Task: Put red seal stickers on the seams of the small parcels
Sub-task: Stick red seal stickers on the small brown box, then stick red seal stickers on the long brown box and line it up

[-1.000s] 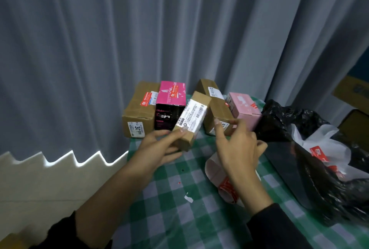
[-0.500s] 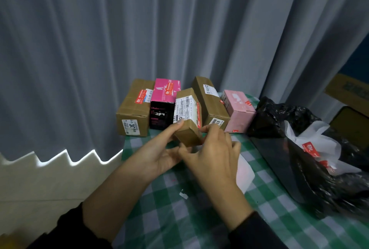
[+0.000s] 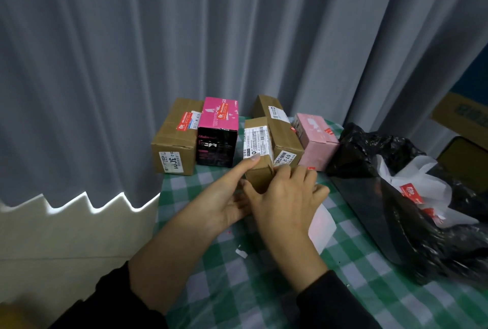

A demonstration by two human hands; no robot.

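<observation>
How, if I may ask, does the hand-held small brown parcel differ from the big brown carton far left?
The small brown parcel is held by the left hand and right hand; the big brown carton stands untouched. The parcel is smaller than the carton. The carton's top bears a red seal sticker; the parcel's shows a white barcode label. Both are brown cardboard.

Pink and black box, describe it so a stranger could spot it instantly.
On the green checked tablecloth, parcels line the grey curtain. Second from left, beside the big brown carton, the box alone has a magenta top over a black front.
</observation>
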